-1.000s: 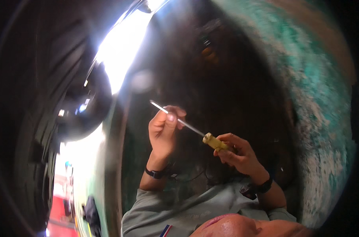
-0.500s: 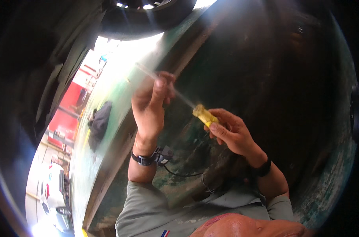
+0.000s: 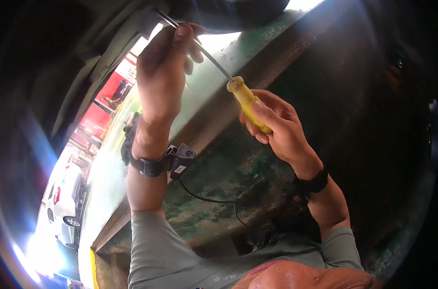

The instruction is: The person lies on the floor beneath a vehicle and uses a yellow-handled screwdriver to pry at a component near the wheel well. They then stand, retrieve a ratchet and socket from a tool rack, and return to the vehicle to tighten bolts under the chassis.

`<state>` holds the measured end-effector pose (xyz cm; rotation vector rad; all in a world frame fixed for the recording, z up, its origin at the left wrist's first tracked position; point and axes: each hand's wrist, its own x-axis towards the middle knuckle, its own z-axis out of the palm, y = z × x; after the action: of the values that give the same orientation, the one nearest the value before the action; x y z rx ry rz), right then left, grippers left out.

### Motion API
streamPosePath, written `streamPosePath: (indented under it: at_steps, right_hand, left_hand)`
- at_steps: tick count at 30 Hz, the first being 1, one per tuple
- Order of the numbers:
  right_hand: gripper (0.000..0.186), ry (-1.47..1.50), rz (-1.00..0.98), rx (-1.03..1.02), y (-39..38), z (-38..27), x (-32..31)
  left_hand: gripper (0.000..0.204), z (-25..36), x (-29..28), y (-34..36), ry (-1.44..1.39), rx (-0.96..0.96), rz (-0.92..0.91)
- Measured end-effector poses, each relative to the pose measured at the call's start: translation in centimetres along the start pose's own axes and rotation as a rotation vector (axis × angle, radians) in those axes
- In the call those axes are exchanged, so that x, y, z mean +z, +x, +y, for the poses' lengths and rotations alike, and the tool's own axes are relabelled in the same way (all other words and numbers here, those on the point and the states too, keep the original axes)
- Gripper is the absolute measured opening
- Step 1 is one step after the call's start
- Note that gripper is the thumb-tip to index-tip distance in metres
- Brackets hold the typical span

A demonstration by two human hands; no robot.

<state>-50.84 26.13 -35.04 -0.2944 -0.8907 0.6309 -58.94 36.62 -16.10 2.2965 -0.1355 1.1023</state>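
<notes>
My right hand point(image 3: 284, 130) is closed round the yellow handle of a screwdriver point(image 3: 241, 90), whose long metal shaft point(image 3: 214, 61) slants up to the left. My left hand point(image 3: 163, 72) pinches the shaft near its far end, thumb across it. The tip sticks out past my left fingers, near dark vehicle underside parts point(image 3: 93, 33); I cannot tell whether it touches them. A wrist strap with a small camera box point(image 3: 182, 156) and a trailing cable is on my left wrist, and a dark band point(image 3: 313, 182) is on my right.
A tyre point(image 3: 243, 17) is overhead. A greenish pit wall point(image 3: 214, 180) has a ledge point(image 3: 228, 96) along its upper edge. Beyond it, at the left, lie a dark cloth point(image 3: 128, 139), a red wall point(image 3: 103, 103) and a parked white car point(image 3: 64, 197).
Both hands have risen with the screwdriver, the left one also moving leftward toward the vehicle parts. The view has turned, showing more of the tyre, ledge and workshop.
</notes>
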Motion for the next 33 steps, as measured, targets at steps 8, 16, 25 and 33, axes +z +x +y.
streamPosePath:
  at_steps: [8,16,25,33]
  right_hand:
    - [0.040,0.054,-0.053,-0.026,0.9,3.3,-0.8]
    - [0.048,0.283,-0.169,0.080,1.5,4.6,-1.5]
    - [0.057,0.776,-0.416,0.301,4.1,5.3,-2.0]
    - [0.054,1.002,-0.721,0.378,4.8,5.8,-1.3]
  left_hand:
    - [0.029,-1.5,-1.2,-0.5,0.071,0.077,-0.024]
    - [0.029,-2.7,-1.6,-1.1,0.073,0.123,-0.014]
    - [0.028,-1.2,-2.3,0.8,0.141,0.067,-0.038]
    - [0.021,-1.8,-3.0,0.9,0.001,0.155,-0.017]
